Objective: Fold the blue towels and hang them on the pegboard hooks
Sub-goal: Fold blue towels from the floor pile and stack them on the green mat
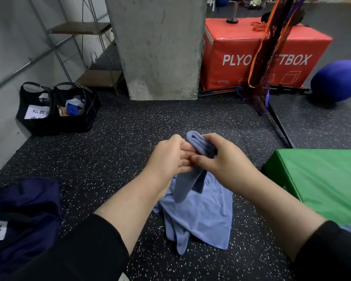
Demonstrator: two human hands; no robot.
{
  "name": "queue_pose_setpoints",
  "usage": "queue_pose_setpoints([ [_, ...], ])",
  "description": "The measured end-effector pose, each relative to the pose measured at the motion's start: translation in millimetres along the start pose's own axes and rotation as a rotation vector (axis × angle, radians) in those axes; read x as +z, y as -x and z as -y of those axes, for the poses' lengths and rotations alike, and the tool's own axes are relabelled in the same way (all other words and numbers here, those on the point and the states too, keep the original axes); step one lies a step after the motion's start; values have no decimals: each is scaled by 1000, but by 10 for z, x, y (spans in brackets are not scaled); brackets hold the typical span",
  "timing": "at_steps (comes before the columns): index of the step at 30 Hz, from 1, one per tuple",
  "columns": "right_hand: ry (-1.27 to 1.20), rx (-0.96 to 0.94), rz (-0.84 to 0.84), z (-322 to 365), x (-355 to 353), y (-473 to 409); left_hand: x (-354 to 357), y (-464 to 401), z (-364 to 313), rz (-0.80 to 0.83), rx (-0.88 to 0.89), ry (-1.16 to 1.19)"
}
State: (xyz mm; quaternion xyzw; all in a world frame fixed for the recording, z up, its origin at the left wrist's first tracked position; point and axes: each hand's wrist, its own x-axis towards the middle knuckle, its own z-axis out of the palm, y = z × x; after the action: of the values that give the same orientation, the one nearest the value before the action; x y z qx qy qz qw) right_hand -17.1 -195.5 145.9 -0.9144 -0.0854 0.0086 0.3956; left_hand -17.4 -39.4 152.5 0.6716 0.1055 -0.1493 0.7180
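I see both hands up over the speckled floor: left hand and right hand each curl fingers round a folded blue towel, held mid-air. Second blue towel lies crumpled on floor right below. Green mat at right.

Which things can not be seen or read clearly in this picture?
- Pegboard and hooks: nowhere in the head view.
- Folded towel: its middle is covered by the left hand and right hand.
- Red box lettering: partly behind a hanging net.
- White label in the black bag: cut off by the bag edge.
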Motion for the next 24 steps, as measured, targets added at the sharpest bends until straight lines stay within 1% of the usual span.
queue_pose_setpoints([
  [1, 6, 14, -40, -25, -29, -23, -7, -4, -10, -14, 44, -58],
  [4, -42, 56, -93, -35, -123, -52, -69, -71, -59, -184, 279, -326],
  [5, -89, 67, -100, -32, -151, -58, -107, -113, -49, -162, 326, -380],
  [6, -164, 69, -99, -22, -172, -55, -132, -125, -28, -67, 328, -405],
  [8, -378, 61, -62, 12, -196, -41, -129, -127, 69, 154, 260, -438],
  [9, -461, 64, -40, 16, -198, -38, -113, -130, 127, 195, 240, -486],
  [10, -484, 54, -24, 14, -202, -36, -91, -118, 162, 199, 239, -527],
  [11, -457, 30, -11, 15, -216, -34, -69, -105, 182, 190, 249, -518],
  [14, -323, -43, 17, 18, -277, -33, -35, -89, 198, 161, 235, -298],
  [17, -369, -45, -12, 14, -317, -35, -43, -90, 217, 193, 204, -201],
  [19, -386, -51, -53, -25, -336, -55, -43, -74, 267, 248, 133, -196],
  [21, -417, -52, -95, -80, -366, -74, -44, -46, 311, 302, 59, -256],
  [24, -503, 2, -129, -198, -402, -110, -62, -38, 372, 338, 1, -323],
])
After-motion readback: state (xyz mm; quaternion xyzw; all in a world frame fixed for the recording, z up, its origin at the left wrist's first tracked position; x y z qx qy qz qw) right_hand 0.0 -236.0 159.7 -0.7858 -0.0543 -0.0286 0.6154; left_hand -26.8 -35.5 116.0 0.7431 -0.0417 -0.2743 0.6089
